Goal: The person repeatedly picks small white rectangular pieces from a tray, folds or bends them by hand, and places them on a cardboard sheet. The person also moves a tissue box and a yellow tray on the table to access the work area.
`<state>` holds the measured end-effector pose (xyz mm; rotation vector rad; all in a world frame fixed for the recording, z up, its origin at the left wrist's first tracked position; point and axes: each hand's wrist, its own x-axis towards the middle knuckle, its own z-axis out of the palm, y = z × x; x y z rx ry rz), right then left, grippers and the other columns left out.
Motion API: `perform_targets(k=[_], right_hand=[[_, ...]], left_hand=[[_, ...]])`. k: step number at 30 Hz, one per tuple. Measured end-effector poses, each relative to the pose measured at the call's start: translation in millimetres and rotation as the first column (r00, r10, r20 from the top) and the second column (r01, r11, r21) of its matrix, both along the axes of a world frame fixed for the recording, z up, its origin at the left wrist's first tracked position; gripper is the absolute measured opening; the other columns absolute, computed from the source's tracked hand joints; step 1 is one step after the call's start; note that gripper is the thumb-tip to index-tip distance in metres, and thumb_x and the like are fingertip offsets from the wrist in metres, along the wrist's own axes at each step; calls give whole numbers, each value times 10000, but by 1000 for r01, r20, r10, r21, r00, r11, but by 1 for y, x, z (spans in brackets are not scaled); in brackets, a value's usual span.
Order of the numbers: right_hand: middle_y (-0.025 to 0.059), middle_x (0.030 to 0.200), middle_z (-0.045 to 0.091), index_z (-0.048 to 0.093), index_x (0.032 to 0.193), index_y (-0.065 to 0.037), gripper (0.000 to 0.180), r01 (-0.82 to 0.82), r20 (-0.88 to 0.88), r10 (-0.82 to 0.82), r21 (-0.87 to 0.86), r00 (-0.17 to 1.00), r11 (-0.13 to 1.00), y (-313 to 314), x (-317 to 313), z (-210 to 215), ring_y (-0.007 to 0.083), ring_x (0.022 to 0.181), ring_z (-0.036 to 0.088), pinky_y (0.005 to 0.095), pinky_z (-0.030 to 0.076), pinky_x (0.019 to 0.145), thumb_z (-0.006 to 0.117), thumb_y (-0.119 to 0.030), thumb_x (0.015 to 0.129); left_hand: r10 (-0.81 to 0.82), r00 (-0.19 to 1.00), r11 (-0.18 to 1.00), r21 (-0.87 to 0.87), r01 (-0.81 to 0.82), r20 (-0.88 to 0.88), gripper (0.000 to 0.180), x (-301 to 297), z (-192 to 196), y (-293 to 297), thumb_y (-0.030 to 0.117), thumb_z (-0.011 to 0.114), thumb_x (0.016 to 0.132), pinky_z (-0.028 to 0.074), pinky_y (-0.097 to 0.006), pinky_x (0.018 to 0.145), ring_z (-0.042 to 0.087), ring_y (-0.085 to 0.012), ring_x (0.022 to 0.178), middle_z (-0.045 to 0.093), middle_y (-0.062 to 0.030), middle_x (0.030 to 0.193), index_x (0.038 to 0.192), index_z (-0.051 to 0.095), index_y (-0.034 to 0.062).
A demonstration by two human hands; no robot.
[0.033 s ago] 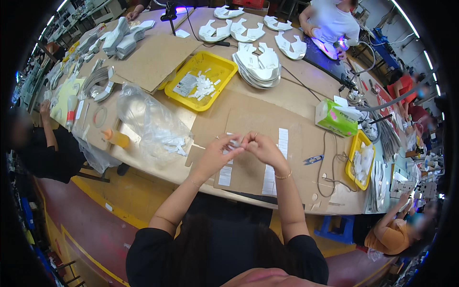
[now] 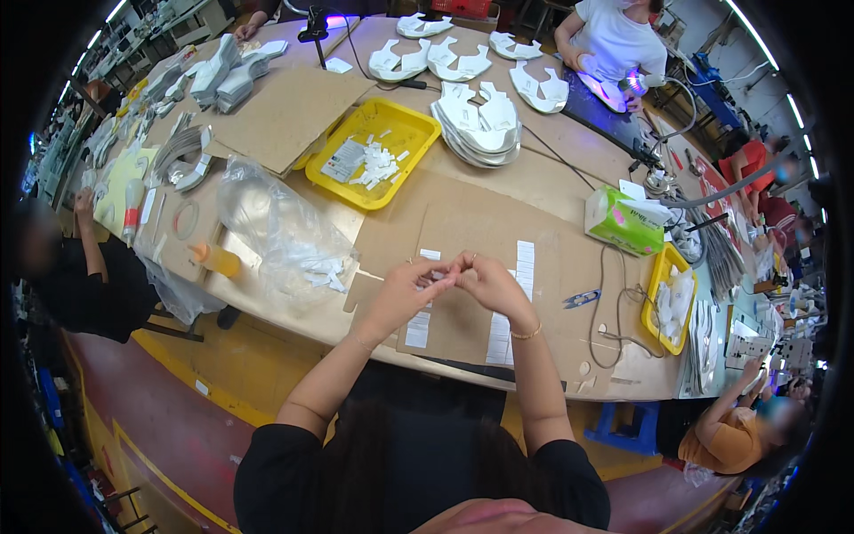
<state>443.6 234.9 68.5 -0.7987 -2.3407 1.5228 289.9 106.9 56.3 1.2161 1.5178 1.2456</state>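
One long counter (image 2: 551,178), brown, carries everything listed.
Cardboard sheet (image 2: 471,258), flat under the hands, bears rows of white label strips (image 2: 525,267).
Clear plastic bag (image 2: 276,231), crumpled, left of the sheet, holds more small white pieces.
Yellow tray (image 2: 418,133), beyond the sheet, part-filled with white pieces.
Stack of white shaped cut-outs (image 2: 480,120), beside the tray.
Green tissue pack (image 2: 623,222), to the right.
Left hand (image 2: 405,294) and right hand (image 2: 489,285), touching above the sheet; fingers (image 2: 436,278) of both pinched together on a small white piece (image 2: 445,272), too small to identify.
Step judged: peeling or separating one label.
Next move likely calls for a fine fingertip grip and steady, even pull.
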Motion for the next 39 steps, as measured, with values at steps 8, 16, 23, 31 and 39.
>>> perform_targets(k=[8,16,23,31,39], right_hand=[[108,845,680,626,910,-12,173,27,17,-27,26,999,999,-18,24,16,182,752,624,307,501,726,674,-175,880],[53,944,656,645,987,2,157,74,-317,-288,-548,904,833,-31,41,-9,131,865,610,272,495,824,614,-149,956],[55,917,662,654,1004,-6,130,-83,-435,-432,-774,790,628,-45,41,-15,137,853,624,270,503,809,647,-112,928],[65,885,668,651,971,-16,121,-146,-469,-457,-800,756,581,-51,39,-9,142,838,626,266,500,793,678,-111,902],[62,881,678,665,957,-5,123,-46,-500,-465,-715,731,697,-57,35,1,137,802,641,270,529,756,710,-78,869]], left_hand=[[-11,938,987,-147,65,346,239,11,8,-2,58,659,906,568,-263,748,688,-155,837,701,-118,924,1102,641,-78],[-7,811,994,-84,70,586,198,11,17,-8,33,672,887,570,-269,726,692,-184,818,689,-128,895,1051,642,-75],[-14,852,1000,-7,21,524,174,23,29,-3,43,676,888,549,-266,702,663,-152,762,676,-107,860,1033,640,-47],[23,854,997,49,-57,521,181,26,37,-4,42,696,874,526,-241,697,627,-110,738,673,-69,845,1037,639,-15],[81,926,992,63,-112,368,239,31,48,-8,54,724,858,492,-215,746,598,-82,820,641,-30,889,1068,627,-6]])
